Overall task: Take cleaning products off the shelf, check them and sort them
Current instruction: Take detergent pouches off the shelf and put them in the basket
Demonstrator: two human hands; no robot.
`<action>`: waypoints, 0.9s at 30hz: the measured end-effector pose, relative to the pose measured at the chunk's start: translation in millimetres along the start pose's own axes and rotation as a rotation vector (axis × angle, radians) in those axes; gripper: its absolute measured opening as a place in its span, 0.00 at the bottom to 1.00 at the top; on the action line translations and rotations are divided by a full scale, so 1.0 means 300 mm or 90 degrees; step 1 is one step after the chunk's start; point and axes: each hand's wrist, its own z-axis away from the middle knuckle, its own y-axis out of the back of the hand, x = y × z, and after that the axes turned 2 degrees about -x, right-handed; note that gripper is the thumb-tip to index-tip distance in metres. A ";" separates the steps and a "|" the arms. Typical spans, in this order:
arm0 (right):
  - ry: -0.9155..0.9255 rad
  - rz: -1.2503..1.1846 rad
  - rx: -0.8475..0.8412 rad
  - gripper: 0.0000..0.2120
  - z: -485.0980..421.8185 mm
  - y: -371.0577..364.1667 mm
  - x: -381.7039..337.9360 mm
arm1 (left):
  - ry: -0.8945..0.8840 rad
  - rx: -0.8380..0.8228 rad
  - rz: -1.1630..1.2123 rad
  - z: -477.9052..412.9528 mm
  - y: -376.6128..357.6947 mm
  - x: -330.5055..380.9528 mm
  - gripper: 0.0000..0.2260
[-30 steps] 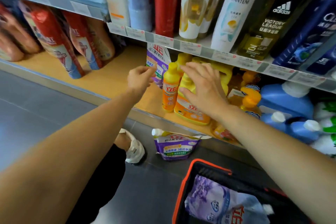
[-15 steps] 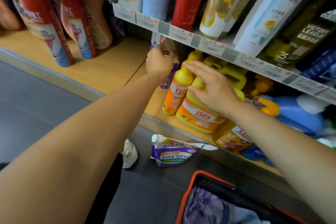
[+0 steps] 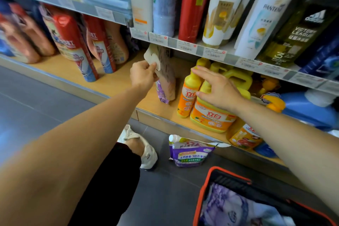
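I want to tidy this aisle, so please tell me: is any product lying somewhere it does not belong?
Yes. One purple refill pouch lies on the grey floor below the bottom shelf, beside the white shoe, not standing with the other goods. Nothing looks spilled around it.

left grip (image 3: 145, 74) now tilting purple pouch (image 3: 165, 79) outward

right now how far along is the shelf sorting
Done: one purple pouch in the basket, another on the floor. In hand: the left hand pinches a third pouch by its top; the right hand rests on the yellow jug. Left: most bottles remain shelved.
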 end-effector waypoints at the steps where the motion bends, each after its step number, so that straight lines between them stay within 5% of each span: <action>1: 0.001 0.002 -0.010 0.37 -0.002 0.001 -0.001 | -0.009 -0.010 -0.024 0.013 0.021 0.010 0.11; 12: -0.072 0.063 -0.142 0.40 -0.014 0.056 -0.058 | -0.067 -0.043 -0.092 0.223 0.159 0.199 0.13; 17: -0.019 -0.159 0.040 0.31 0.124 0.079 -0.227 | -0.104 -0.064 -0.068 0.396 0.180 0.291 0.13; 22: -0.086 -0.380 0.080 0.33 0.304 0.055 -0.379 | -0.113 -0.109 0.010 0.568 0.148 0.405 0.11; 26: -0.083 -0.367 0.178 0.10 0.412 0.070 -0.409 | -0.095 -0.144 0.091 0.676 0.094 0.492 0.11; 27: -0.084 -0.341 0.213 0.12 0.436 0.087 -0.403 | -0.092 -0.156 0.103 0.699 0.077 0.513 0.12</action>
